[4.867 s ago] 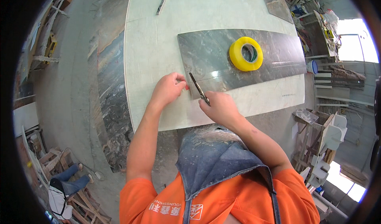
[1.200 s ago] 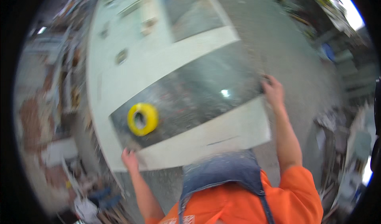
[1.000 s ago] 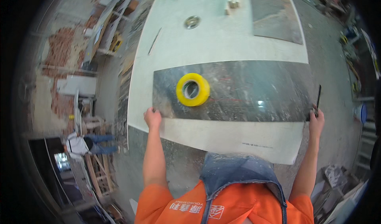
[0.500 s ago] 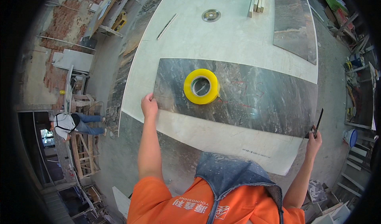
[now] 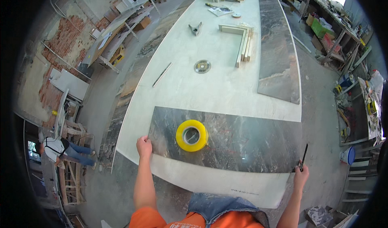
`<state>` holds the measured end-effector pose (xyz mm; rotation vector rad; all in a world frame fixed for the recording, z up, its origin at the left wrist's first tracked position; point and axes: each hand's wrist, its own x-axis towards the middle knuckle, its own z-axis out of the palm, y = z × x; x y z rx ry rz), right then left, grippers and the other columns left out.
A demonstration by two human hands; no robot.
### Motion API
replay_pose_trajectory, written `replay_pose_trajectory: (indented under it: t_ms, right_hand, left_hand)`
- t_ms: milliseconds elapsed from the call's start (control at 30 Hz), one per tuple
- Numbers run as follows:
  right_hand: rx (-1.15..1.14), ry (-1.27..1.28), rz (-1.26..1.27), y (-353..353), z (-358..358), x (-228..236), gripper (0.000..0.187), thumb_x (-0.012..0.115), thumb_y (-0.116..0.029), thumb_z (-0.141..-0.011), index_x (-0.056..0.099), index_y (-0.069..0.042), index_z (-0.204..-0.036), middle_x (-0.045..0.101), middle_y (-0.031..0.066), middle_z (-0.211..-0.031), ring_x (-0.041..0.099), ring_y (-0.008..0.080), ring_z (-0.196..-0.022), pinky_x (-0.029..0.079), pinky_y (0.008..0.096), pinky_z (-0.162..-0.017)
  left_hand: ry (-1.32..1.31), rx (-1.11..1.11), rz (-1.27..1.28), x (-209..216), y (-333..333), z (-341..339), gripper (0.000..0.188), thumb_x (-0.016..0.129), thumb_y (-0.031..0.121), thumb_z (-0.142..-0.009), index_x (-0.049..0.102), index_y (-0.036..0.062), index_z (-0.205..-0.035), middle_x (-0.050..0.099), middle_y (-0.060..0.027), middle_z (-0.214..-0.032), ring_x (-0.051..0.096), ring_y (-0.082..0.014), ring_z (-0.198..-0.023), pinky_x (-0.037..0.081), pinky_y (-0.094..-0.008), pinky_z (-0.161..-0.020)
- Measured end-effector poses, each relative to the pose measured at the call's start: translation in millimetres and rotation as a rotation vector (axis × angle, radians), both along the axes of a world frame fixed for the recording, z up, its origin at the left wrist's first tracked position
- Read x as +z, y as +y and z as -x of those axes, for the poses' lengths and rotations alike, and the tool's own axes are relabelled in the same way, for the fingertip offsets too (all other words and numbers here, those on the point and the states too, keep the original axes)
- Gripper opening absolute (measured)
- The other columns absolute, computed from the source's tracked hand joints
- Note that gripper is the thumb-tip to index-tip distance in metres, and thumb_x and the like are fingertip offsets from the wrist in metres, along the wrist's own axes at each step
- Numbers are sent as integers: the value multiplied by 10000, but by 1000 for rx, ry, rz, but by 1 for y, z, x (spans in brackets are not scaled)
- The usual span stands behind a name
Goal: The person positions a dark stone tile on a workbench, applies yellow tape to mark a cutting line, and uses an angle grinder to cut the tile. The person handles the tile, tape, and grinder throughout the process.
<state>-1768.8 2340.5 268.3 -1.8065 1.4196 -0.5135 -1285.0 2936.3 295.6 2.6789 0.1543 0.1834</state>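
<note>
A dark grey marbled stone slab (image 5: 238, 141) lies across the near end of a long pale table (image 5: 178, 90). My left hand (image 5: 144, 146) is closed on the slab's left edge, near its front corner. At the front right corner is my right hand (image 5: 301, 175), with a slim black pen-like tool (image 5: 304, 157) pointing up out of its fingers. Those fingers also seem to touch the slab's corner. A roll of yellow tape (image 5: 180, 140) lies flat on the left part of the slab. Faint red marks show on the stone to the right of it.
Farther along the table are a round cutting disc (image 5: 202, 66), a thin rod (image 5: 162, 74), a spring clamp (image 5: 195, 28) and pale L-shaped strips (image 5: 243, 46). Another marbled piece (image 5: 279, 74) covers the right side. A person (image 5: 60, 149) stands at far left; a blue-and-white bucket (image 5: 347, 155) is at right.
My view has tilted up, so the slab, tape and both hands sit lower in the picture and more of the table's far end shows. The hands keep their places on the slab.
</note>
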Motion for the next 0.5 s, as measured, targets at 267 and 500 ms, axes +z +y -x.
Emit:
replay_pose_trajectory:
  t_ms: [267,500]
  right_hand:
    - [7,-46,58,-6,-7,-5,384,671,7,-811,716,9,-1193,621,101,-958,598,224,-897,480,336,-865]
    - [47,-63,89,-20,2,-23,377,672,2,-810,705,41,-1183,646,117,-995,610,227,-907,488,343,-859]
  left_hand:
    - [21,-22,-111,6,-22,-13,267,656,130,-840,749,35,-1071,686,-187,-1065,622,-375,-1036,497,-462,-953]
    - [6,-11,-92,5,-16,0,259,649,145,-839,756,61,-1060,689,-181,-1048,615,-382,-1046,488,-477,-955]
